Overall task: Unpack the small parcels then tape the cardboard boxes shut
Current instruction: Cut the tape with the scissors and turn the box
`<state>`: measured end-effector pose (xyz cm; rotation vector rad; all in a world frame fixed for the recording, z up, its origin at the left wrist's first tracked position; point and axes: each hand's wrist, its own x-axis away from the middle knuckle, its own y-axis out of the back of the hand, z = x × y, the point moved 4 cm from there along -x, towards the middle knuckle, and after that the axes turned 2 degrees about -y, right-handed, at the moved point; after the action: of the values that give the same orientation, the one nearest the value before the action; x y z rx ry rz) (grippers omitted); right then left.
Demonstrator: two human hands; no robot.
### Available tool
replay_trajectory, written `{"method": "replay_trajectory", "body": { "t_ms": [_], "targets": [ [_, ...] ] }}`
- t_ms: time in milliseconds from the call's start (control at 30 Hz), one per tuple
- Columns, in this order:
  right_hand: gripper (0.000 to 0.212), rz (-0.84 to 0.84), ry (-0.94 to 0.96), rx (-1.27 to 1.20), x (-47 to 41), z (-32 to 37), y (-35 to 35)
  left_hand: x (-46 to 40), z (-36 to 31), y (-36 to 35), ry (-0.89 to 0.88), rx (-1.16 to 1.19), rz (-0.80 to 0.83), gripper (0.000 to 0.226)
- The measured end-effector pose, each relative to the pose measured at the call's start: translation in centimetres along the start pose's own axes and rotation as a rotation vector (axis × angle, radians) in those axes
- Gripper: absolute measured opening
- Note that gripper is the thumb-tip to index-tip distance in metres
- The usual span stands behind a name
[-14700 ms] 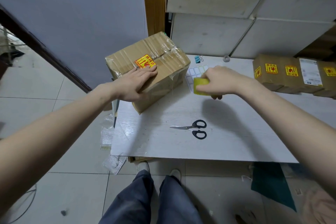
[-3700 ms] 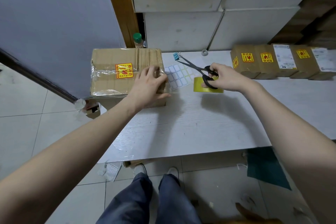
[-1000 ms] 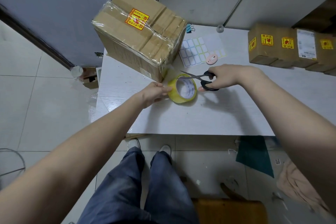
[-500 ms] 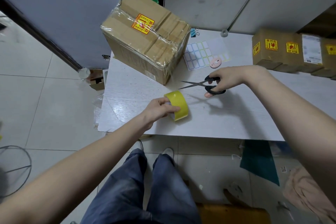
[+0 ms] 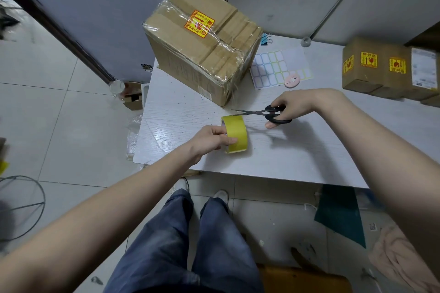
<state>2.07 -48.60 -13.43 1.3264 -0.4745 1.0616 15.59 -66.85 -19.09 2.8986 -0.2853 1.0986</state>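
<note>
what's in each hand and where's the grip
Left hand grips the yellow tape roll by its rim; right hand holds the black-handled scissors by the loops.

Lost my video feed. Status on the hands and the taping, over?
Left hand grips tape roll on table. Right hand holds scissors, blades at roll's top. Big box wrapped, behind roll. Nothing blocking.

On the table [image 5: 309, 150] the taped cardboard box [image 5: 202, 50] stood far left, the sticker sheet [image 5: 278, 66] to its right, small parcels [image 5: 390, 69] far right, and the tape roll [image 5: 235, 133] near, left of the scissors [image 5: 266, 113].
</note>
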Motion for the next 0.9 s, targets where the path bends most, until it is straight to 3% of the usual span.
{"method": "replay_trajectory", "body": {
  "t_ms": [400, 533, 600, 733, 900],
  "targets": [
    [0.04, -0.043, 0.025, 0.073, -0.5, 0.9, 0.6, -0.1, -0.2, 0.0, -0.007, 0.014, 0.033, 0.009],
    [0.051, -0.121, 0.041, 0.143, -0.3, 1.0, 1.3, -0.1, -0.2, -0.1, -0.011, 0.038, 0.043, 0.016],
    [0.054, -0.155, 0.039, 0.175, 0.0, 1.1, 1.6, -0.1, -0.5, -0.2, -0.015, 0.036, 0.053, 0.006],
    [0.049, -0.057, -0.017, 0.186, 0.4, 1.1, 1.0, -0.2, -0.9, -0.1, -0.027, 0.021, 0.061, 0.018],
    [0.076, 0.073, -0.108, 0.258, 0.6, 2.0, -0.3, -0.4, -1.6, 0.2, -0.005, 0.009, 0.049, 0.019]
  ]
}}
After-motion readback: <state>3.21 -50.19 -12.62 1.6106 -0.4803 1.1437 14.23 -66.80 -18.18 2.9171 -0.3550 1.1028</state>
